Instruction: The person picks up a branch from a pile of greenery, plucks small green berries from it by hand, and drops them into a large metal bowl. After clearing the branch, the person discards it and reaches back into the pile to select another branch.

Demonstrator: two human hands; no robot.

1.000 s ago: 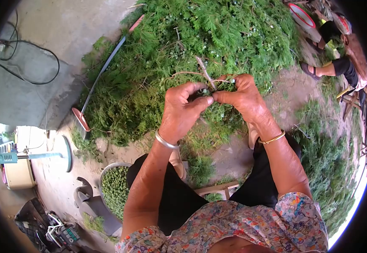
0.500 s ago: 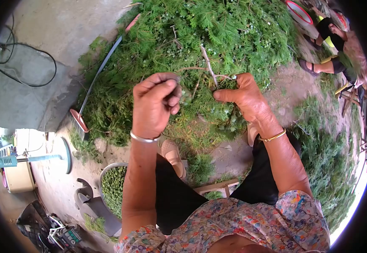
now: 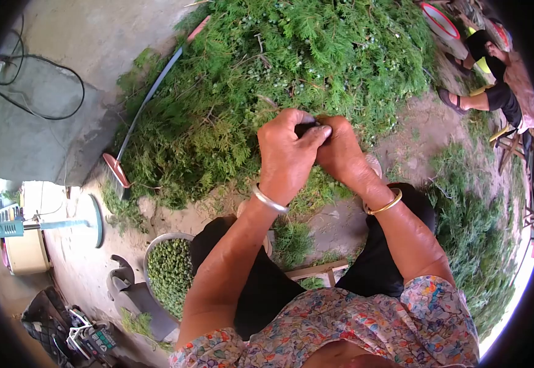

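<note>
My left hand (image 3: 288, 147) and my right hand (image 3: 344, 150) meet above the front of a large pile of green leafy branches (image 3: 340, 55). Both have their fingers curled and closed, with the fingertips touching. Whatever lies between them is hidden by the fingers. A thin brown twig (image 3: 268, 100) shows just beyond my left hand. Below and to the left, a round metal bowl (image 3: 150, 246) holds many small green berries (image 3: 170, 276).
A broom (image 3: 117, 172) leans along the pile's left side. Another person (image 3: 500, 92) sits at the upper right near a red-rimmed basin (image 3: 440, 21). A fan (image 3: 92, 221) and a black bag (image 3: 46, 316) are at the left; more cut branches (image 3: 472, 227) lie at the right.
My left hand has moved right and up to meet my right hand, which has shifted slightly left. The bare forked twig that stuck out from my right hand no longer shows there.
</note>
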